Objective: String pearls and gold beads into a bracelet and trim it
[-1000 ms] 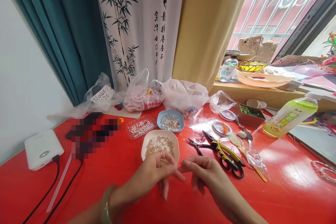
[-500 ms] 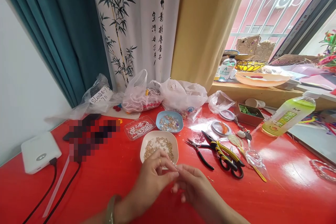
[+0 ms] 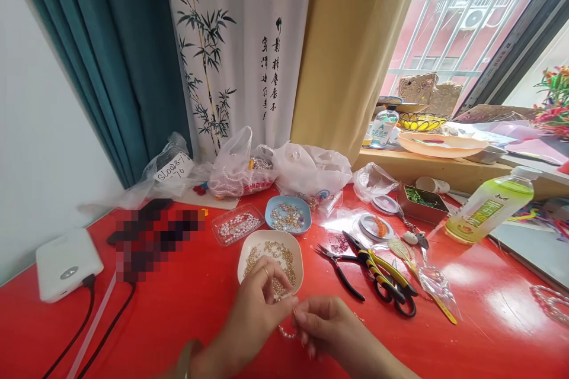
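Note:
Close together above the red table point(image 3: 169, 320), my left hand point(image 3: 255, 314) and my right hand point(image 3: 331, 323) are pinched at the fingertips. A short string of beads point(image 3: 287, 333), pale and pearly, hangs in a curve between them. My left thumb and forefinger grip its upper part, while my right thumb and forefinger hold the end beside them; the exact grip is partly hidden. Just beyond my left fingers sits a white dish point(image 3: 243, 244) of small gold beads. Behind it are a blue dish point(image 3: 306, 209) of mixed beads and a clear tray point(image 3: 216, 239) of pearl beads.
To the right lie black-handled cutters point(image 3: 349, 281), yellow-and-black pliers point(image 3: 377, 269), scissors point(image 3: 406, 308) and spools point(image 3: 377, 227). A green drink bottle point(image 3: 491, 204) leans further right. Plastic bags point(image 3: 311, 169) line the back. A white box point(image 3: 69, 263) with a cable stands left.
The view has tilted up slightly. My fingertips have moved a little apart, the right ones lower, and the hanging string of beads now shows below them.

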